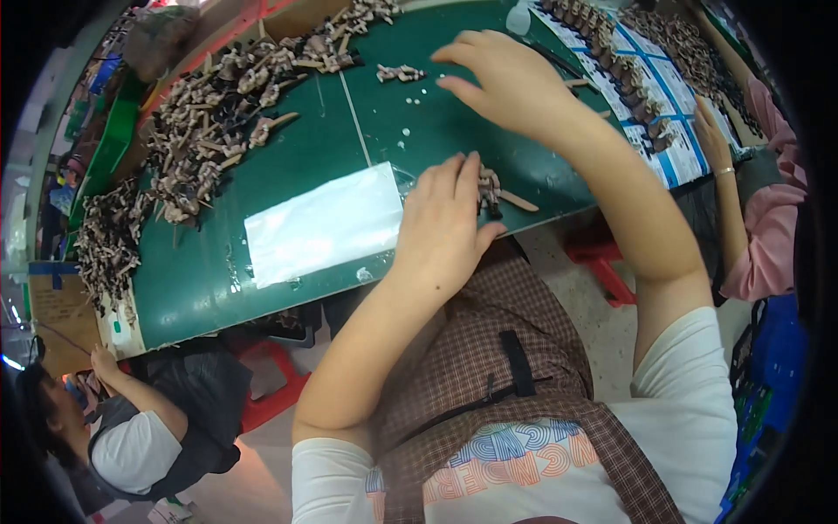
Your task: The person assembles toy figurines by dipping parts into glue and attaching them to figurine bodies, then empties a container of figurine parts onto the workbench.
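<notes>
My left hand [443, 214] lies flat near the front edge of the green table [305, 131], its fingers stretched out. Right beside those fingers is a small brown and black figurine [489, 188] with a wooden stick [519, 202] pointing right; my hand partly covers it. Farther back, my right hand [506, 83] hovers with thumb and fingers apart and nothing visible between them. Just left of its fingertips a single pinkish-brown figurine [400, 73] lies on the table. A few small white dots [407, 132] are scattered between my hands.
A white sheet [323, 223] lies left of my left hand. Heaped figurines [196, 148] fill the table's left side. At right, figurines stand in rows on blue-and-white sheets [668, 79]. A clear bottle [518, 17] stands at the back. Co-workers [144, 437] sit on both sides.
</notes>
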Available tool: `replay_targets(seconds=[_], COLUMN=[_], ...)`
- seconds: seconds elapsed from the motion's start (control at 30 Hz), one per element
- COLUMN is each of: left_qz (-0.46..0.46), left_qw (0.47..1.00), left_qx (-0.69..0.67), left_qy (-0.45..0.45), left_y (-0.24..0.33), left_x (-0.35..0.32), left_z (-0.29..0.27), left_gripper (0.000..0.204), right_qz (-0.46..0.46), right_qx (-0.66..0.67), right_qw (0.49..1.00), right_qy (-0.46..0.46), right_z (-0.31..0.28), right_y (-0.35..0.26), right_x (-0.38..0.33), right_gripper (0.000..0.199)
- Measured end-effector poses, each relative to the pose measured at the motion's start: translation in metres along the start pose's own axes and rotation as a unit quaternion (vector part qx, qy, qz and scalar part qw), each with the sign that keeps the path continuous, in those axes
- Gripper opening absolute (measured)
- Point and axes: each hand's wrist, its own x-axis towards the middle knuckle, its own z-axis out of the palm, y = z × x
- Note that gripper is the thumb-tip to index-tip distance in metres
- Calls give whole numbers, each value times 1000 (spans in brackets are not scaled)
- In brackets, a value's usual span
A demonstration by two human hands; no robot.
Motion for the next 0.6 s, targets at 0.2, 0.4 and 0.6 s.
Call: replay_targets(seconds=[0.2, 0.4, 0.6], left_qz=[-22, -8, 8], left_qw=[999, 995, 975], left_qx=[-43, -90, -220], left_qy=[-18, -31, 38], left_y=[4, 1, 4], left_x=[6, 10, -22], left_z=[0, 2, -8], left_gripper=[73, 59, 56], right_qz=[24, 57, 100], right_qx=[-45, -10, 130], right_qw=[977, 975, 983], right_qy=[-207, -215, -86], right_z=[37, 55, 30], right_y=[8, 10, 0], right_x=[91, 69, 14], right_gripper=[30, 25, 24])
